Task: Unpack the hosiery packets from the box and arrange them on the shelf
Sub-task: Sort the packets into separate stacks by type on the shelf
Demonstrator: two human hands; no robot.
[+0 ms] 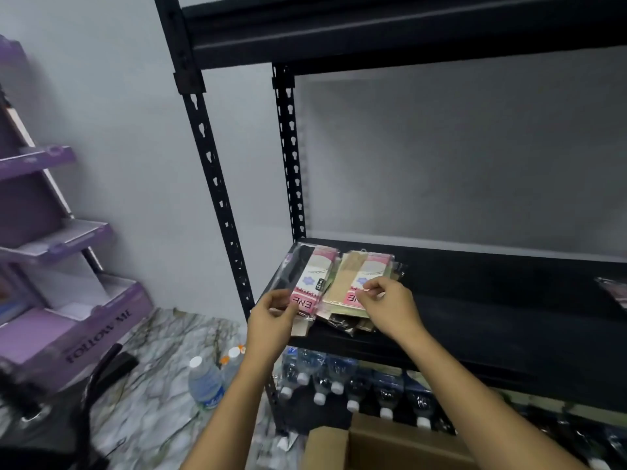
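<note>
Hosiery packets with pink labels lie at the left end of the black shelf [475, 320]. My left hand [274, 313] pinches the near edge of the left packet [310, 278], which holds dark hosiery. My right hand [390, 307] pinches the near edge of the right packet [356, 279], a beige one on top of a small pile. The open cardboard box [383, 446] stands on the floor below, at the bottom of the view; its inside is hidden.
Wrapped water bottles [356, 385] fill the lower shelf. Two loose bottles [205, 381] stand on the marble floor to the left. A purple cardboard display stand [57, 300] is at far left. Another packet [614, 290] lies at the shelf's right edge. Black uprights [217, 184] frame the shelf.
</note>
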